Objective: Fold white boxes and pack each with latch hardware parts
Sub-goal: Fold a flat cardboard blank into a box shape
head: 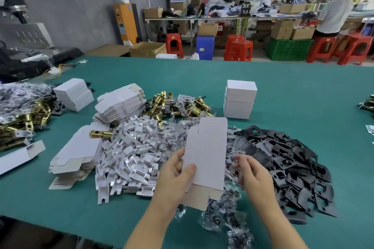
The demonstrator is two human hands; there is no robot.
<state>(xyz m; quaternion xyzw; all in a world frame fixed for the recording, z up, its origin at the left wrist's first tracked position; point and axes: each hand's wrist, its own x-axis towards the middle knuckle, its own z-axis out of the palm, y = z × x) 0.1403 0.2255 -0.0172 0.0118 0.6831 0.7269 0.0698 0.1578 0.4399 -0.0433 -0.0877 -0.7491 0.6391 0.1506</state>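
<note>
Step in hand: box folding, just starting. Left hand point(176, 176) pinches a flat white box blank point(205, 159) at lower centre of the frame, thumb on its face, held above the tabletop point(293, 91). Right hand point(251, 170) is just right of the blank, fingers loosely curled, holding nothing. Likely next: right hand takes the free edge and squares the sleeve open, then tucks flaps. Blank is thin matte card with slit tabs. Around: white plastic clips point(131, 153), glossy brass latches point(178, 105), crinkly clear bags point(222, 218), flat black plates point(293, 159), folded boxes point(239, 99) stacked behind.
</note>
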